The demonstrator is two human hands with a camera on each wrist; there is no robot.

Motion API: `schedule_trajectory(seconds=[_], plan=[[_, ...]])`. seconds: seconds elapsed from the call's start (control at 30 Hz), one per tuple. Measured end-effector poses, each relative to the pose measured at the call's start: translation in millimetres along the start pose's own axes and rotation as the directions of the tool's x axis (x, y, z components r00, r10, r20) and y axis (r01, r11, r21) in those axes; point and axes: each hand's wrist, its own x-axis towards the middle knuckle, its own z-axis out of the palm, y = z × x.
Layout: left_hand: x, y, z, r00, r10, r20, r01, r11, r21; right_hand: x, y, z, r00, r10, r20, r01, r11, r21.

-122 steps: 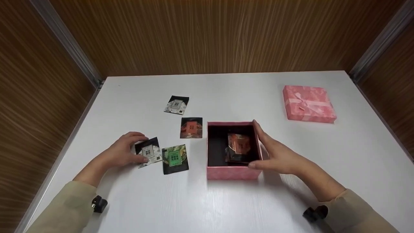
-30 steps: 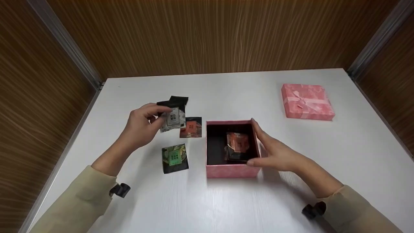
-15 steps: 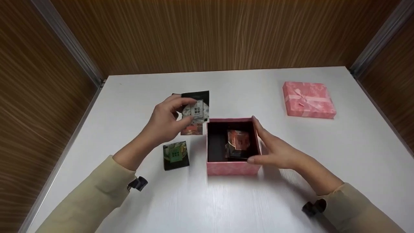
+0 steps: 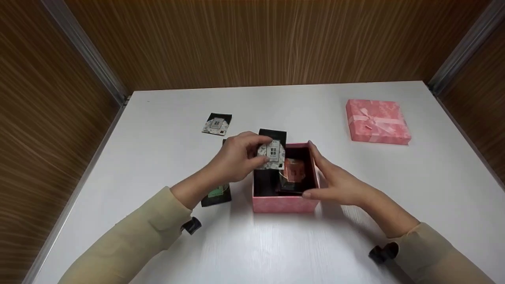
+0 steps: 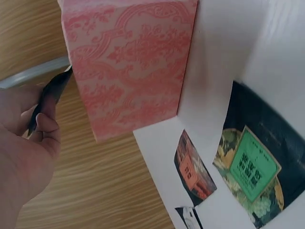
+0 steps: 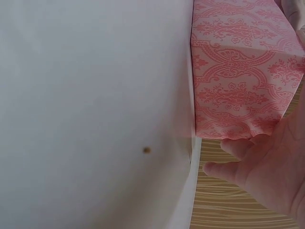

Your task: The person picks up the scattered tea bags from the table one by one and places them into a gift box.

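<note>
My left hand [image 4: 240,157] pinches a black-and-white sachet [image 4: 276,157] between thumb and fingers, over the back left corner of the open pink gift box [image 4: 284,205]. In the left wrist view this sachet [image 5: 52,93] shows edge-on beside the box wall [image 5: 131,67]. Inside the box, on the right, lie orange-and-black sachets [image 4: 294,171]. My right hand [image 4: 339,185] holds the box's right side, thumb over the front rim and a finger at the back corner. In the right wrist view, fingertips [image 6: 233,148] lie by the patterned wall [image 6: 238,90].
A green-labelled sachet [image 4: 217,197] lies left of the box, partly behind my left forearm. An orange sachet [image 5: 193,169] is mostly hidden from the head view by my left hand. Farther back lies another black-and-white sachet [image 4: 217,124]. The pink bow-topped lid [image 4: 378,122] sits back right.
My left hand has picked up the near black-and-white sachet from the table's left and carried it rightward, past the other sachets, to the box. My right hand has stayed at the box.
</note>
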Motion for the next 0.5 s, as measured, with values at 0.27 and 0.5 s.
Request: schedule_trajectory(seconds=[0.27, 0.5], plan=[[3.5, -1.7, 20.3, 0.996, 0.005, 0.084, -0.012, 0.996, 0.087, -0.6, 1.4, -0.5, 1.0, -0.019, -0.008, 0.019, 1.0, 0.023], [10.5, -4.7, 34.6, 0.982, 0.023, 0.187, -0.048, 0.99, 0.131, -0.6, 1.8, -0.6, 1.0, -0.011, -0.005, 0.011, 1.0, 0.022]])
